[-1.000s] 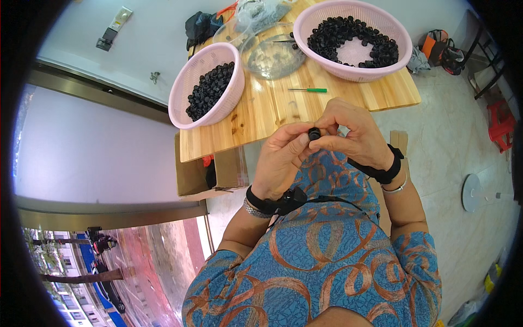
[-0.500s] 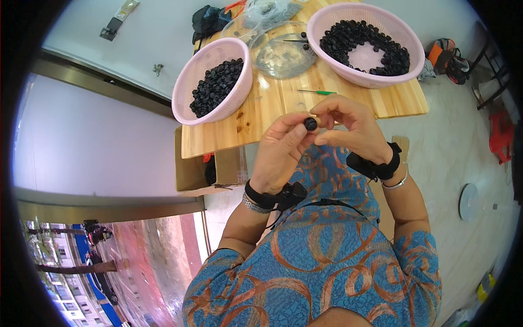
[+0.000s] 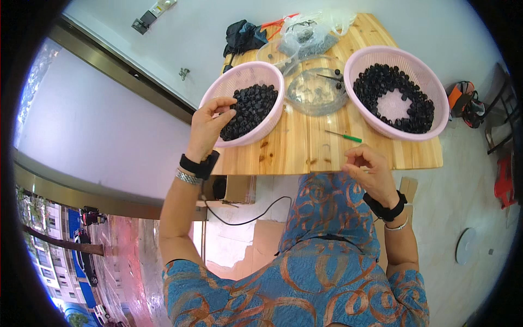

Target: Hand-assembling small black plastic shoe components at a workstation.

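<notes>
The wooden tabletop (image 3: pixel 294 147) bears a pink basket (image 3: pixel 250 70) with a heap of small black parts (image 3: pixel 255 106). My left fingers (image 3: pixel 222 102) are just beside the heap's left edge; whether they pinch a part I cannot tell. My right fingers (image 3: pixel 370 157) curl loosely, thumb apart, near the green screwdriver (image 3: pixel 352 138).

Pale pink, black and honey tones; ribbon swirls on blue.
Table (image 3: pixel 297 155): yellow-brown, streaked grain, darker knots near left. Left basket (image 3: pixel 237 76) and right basket (image 3: pixel 392 56): pale pink, perforated mesh. Small parts (image 3: pixel 255 104) in both: black. Tool handle (image 3: pixel 352 138): green. Clothing (image 3: pixel 283 283): blue with orange-brown ribbon loops over fine dark lines. Left wristband (image 3: pixel 200 165): black. Stool (image 3: pixel 504 182), right: red. Bag (image 3: pixel 461 99), far right: seemingly orange and black; blurred at margin.
</notes>
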A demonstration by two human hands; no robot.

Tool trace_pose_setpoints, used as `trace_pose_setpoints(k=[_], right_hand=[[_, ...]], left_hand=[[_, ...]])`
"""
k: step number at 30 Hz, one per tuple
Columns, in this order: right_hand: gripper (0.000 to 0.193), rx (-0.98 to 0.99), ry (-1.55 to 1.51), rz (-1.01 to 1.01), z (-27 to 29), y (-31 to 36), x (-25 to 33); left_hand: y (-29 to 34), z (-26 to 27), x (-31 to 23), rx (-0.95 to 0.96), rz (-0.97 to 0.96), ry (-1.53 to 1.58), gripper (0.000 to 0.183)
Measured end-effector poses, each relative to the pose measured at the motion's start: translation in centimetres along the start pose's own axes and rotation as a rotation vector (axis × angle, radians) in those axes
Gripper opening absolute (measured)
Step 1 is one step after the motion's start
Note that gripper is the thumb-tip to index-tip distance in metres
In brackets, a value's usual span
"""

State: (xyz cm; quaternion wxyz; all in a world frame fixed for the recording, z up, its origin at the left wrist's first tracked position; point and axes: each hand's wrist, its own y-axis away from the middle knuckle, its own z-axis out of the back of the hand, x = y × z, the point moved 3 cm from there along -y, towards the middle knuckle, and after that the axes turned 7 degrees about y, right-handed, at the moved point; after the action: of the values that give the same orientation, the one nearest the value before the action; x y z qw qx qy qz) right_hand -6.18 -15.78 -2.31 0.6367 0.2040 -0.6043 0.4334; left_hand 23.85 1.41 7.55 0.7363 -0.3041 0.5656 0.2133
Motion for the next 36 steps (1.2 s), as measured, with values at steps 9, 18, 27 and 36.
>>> trace_pose_setpoints(k=[9, 18, 27, 36], right_hand=[[0.019, 0.062, -0.004, -0.160, -0.1, -1.6, -2.6], [0.013, 0.134, -0.136, -0.340, 0.3, -2.3, -3.8], [0.016, 0.152, -0.083, -0.282, 1.0, -2.5, -4.7], [0.017, 0.180, 0.091, -0.110, 1.4, -3.2, -3.5]], left_hand=[[-11.6, -3.5, -2.1, 0.452, -0.265, -0.819, 0.019], [-29.0, -10.9, 7.2, 0.755, -0.137, -1.333, 0.024], [-30.9, -13.5, 13.5, 0.838, 0.158, -1.420, 0.025], [-31.2, -14.2, 13.0, 0.778, -0.022, -1.493, 0.008]])
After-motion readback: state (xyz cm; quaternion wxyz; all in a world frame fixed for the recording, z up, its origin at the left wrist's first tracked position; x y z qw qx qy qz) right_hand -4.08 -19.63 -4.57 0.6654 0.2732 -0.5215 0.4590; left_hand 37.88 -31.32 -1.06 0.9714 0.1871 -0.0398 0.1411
